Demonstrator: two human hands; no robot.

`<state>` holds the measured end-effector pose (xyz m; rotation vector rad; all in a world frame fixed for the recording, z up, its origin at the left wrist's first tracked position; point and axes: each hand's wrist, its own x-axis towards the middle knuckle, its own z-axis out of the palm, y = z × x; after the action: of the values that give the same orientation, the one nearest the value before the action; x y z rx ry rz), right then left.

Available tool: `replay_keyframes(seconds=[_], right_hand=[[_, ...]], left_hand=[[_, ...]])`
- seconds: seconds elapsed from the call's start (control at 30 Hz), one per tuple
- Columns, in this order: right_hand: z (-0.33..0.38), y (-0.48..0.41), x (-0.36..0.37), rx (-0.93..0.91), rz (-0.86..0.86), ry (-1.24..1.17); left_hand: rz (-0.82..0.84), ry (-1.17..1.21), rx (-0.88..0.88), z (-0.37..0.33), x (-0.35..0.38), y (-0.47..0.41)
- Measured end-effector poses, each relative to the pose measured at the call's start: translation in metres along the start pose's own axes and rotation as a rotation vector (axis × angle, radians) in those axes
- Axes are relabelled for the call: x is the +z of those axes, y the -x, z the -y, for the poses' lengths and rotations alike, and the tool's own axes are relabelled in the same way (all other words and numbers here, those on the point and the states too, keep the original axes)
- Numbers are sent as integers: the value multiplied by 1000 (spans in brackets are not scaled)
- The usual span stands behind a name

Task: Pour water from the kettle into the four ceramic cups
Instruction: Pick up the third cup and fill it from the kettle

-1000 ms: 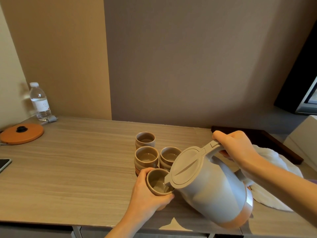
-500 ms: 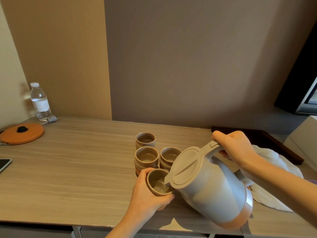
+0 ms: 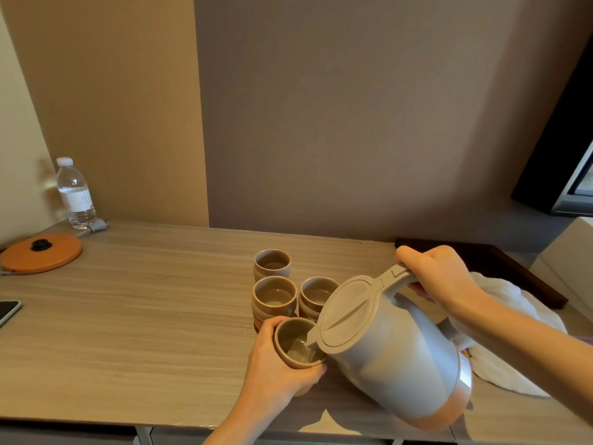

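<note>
Kettle right of cups

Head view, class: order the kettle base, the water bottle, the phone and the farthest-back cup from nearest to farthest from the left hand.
Measured from the left hand:
1. Farthest-back cup, just behind, at the back of the cluster.
2. Orange kettle base, far left on the counter.
3. Phone, at the left edge, slightly farther still.
4. Water bottle, back left corner by the wall.
</note>
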<state>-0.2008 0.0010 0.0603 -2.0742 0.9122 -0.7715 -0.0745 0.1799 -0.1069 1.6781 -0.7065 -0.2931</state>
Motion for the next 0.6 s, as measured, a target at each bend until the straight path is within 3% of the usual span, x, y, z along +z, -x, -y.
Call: replay_keyframes(seconds=[0.6], right_hand=[[4, -2, 2, -2, -6, 26]], left_hand=[[-10, -3, -5, 1, 0, 0]])
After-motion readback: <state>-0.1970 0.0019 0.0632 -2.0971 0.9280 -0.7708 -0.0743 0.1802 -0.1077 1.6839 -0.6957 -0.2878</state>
